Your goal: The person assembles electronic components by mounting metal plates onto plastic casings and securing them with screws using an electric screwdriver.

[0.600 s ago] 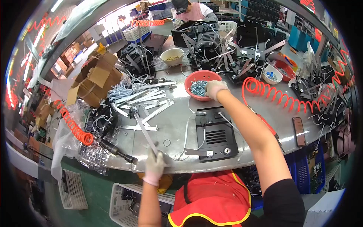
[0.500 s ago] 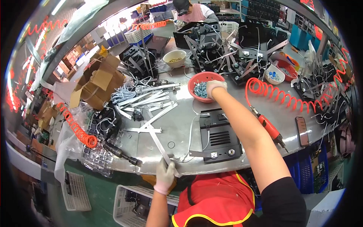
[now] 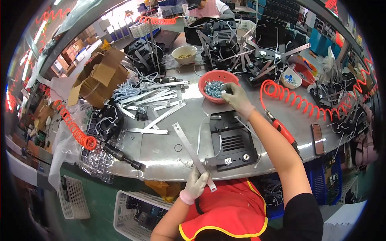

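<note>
My left hand (image 3: 196,184), in a pale glove, is closed around a flat metal strip (image 3: 185,142) with holes at its ends. The strip slants above the table's near edge. Over the right rim of a red bowl (image 3: 204,93), my gloved right hand (image 3: 237,98) has thumb and fingers pinched together. A small light-coloured piece shows at the fingertips, too small to name. Small bluish metal fasteners (image 3: 213,88) fill the bowl. Between my hands a black slotted panel (image 3: 235,157) lies flat, with round metal fittings near its front edge and white cables beside it.
Loose metal strips (image 3: 161,98) and grey cables lie left. A power driver (image 3: 122,156) is at the left edge; a red air screwdriver (image 3: 283,132) and a phone (image 3: 317,138) lie right. Black assemblies (image 3: 223,52) crowd the back, near a cream bowl (image 3: 184,56). Across stands a person (image 3: 207,10).
My right hand has drawn back from inside the bowl to its right rim. My left hand has moved right, bringing the metal strip nearer the black panel.
</note>
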The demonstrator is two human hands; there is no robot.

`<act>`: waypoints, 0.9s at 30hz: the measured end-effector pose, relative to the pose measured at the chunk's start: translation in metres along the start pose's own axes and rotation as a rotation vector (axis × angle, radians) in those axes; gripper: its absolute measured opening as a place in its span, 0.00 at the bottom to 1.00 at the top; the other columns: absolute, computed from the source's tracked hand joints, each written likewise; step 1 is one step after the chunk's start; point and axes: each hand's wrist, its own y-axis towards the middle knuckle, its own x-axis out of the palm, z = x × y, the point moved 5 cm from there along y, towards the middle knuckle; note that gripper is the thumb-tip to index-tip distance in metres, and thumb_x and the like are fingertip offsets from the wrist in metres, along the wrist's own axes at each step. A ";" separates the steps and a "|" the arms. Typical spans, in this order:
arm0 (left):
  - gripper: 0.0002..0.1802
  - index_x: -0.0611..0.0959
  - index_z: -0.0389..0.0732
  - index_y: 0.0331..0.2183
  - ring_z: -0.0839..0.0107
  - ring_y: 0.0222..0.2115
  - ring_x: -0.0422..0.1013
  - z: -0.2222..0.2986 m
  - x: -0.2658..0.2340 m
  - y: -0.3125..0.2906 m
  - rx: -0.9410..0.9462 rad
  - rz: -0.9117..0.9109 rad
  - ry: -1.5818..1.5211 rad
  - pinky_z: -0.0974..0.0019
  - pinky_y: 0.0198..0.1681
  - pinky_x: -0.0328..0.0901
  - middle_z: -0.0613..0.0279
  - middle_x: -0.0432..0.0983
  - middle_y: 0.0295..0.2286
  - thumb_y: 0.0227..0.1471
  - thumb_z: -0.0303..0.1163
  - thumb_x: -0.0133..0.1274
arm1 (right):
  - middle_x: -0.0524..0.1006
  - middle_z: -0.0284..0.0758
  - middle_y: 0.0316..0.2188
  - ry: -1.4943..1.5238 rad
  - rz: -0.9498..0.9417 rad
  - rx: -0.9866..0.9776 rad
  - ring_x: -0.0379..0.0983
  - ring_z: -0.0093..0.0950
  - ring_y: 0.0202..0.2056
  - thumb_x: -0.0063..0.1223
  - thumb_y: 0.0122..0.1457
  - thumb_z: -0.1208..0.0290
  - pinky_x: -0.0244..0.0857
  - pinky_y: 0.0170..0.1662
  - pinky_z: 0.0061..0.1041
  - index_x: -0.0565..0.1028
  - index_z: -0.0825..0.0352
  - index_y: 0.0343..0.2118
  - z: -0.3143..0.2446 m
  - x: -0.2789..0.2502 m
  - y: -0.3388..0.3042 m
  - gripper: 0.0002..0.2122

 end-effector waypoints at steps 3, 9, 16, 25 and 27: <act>0.12 0.67 0.33 0.41 0.80 0.25 0.61 -0.005 0.010 -0.013 -0.123 -0.110 -0.113 0.74 0.32 0.59 0.66 0.66 0.26 0.56 0.30 0.43 | 0.76 0.35 0.36 0.613 -0.165 0.196 0.74 0.25 0.36 0.51 0.54 0.75 0.69 0.40 0.23 0.71 0.70 0.42 0.006 -0.003 -0.057 0.12; 0.17 0.69 0.34 0.41 0.76 0.27 0.70 0.048 -0.007 0.025 -0.092 0.309 0.001 0.70 0.30 0.67 0.54 0.75 0.31 0.61 0.39 0.40 | 0.75 0.37 0.38 0.849 -0.154 0.329 0.74 0.25 0.36 0.52 0.55 0.76 0.71 0.41 0.23 0.70 0.71 0.44 0.010 -0.032 -0.148 0.14; 0.20 0.70 0.36 0.44 0.81 0.22 0.65 0.034 0.057 0.130 -0.021 -0.334 0.238 0.76 0.24 0.61 0.60 0.75 0.31 0.59 0.43 0.44 | 0.76 0.37 0.35 0.661 0.120 0.369 0.73 0.22 0.32 0.55 0.51 0.74 0.69 0.36 0.21 0.72 0.75 0.40 0.027 -0.060 -0.210 0.14; 0.11 0.71 0.37 0.42 0.71 0.25 0.70 -0.009 0.123 0.143 -0.031 -0.737 0.451 0.67 0.32 0.66 0.58 0.76 0.29 0.58 0.29 0.40 | 0.76 0.37 0.30 -0.198 0.217 0.112 0.72 0.24 0.29 0.57 0.50 0.76 0.66 0.34 0.22 0.77 0.69 0.38 0.010 -0.057 -0.249 0.11; 0.10 0.72 0.37 0.41 0.66 0.28 0.72 -0.012 0.126 0.143 0.072 -0.770 0.556 0.64 0.35 0.67 0.55 0.76 0.29 0.57 0.28 0.41 | 0.76 0.37 0.29 -0.231 0.213 0.136 0.72 0.26 0.28 0.58 0.48 0.77 0.65 0.33 0.23 0.77 0.69 0.36 0.009 -0.048 -0.245 0.10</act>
